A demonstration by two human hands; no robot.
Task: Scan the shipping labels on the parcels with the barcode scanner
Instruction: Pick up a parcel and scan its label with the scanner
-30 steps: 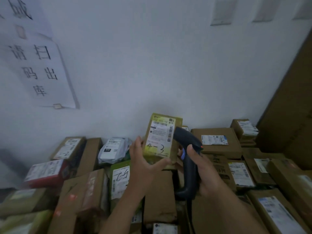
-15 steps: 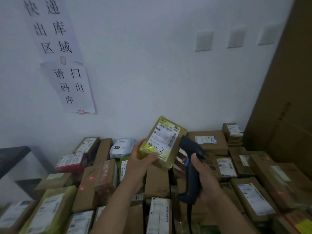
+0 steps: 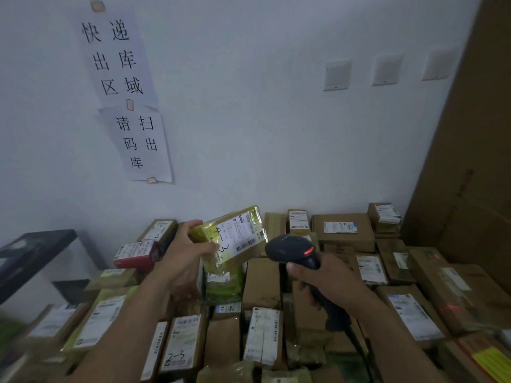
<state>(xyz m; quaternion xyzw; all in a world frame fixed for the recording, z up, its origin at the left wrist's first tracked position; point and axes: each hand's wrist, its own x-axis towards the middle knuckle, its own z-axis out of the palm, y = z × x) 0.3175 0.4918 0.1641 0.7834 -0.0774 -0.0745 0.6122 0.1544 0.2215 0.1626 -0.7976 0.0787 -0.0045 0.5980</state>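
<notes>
The print on the label (image 3: 243, 234) of the yellow parcel (image 3: 231, 243) is too small to read. The left hand (image 3: 181, 257) covers the parcel's left end. Right of the parcel, the right hand (image 3: 330, 283) hides the scanner (image 3: 293, 251) grip; its cable (image 3: 358, 344) runs off the bottom edge. Left of the parcel, a dark table (image 3: 36, 247) is cut off.

Left hand (image 3: 184, 254) and right hand (image 3: 327, 283) held forward, both curled, gripping.

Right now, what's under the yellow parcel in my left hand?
Your left hand holds the yellow parcel up; below it lie a green-wrapped packet and a brown carton. Its underside is hidden, as is whatever lies behind it.
</notes>
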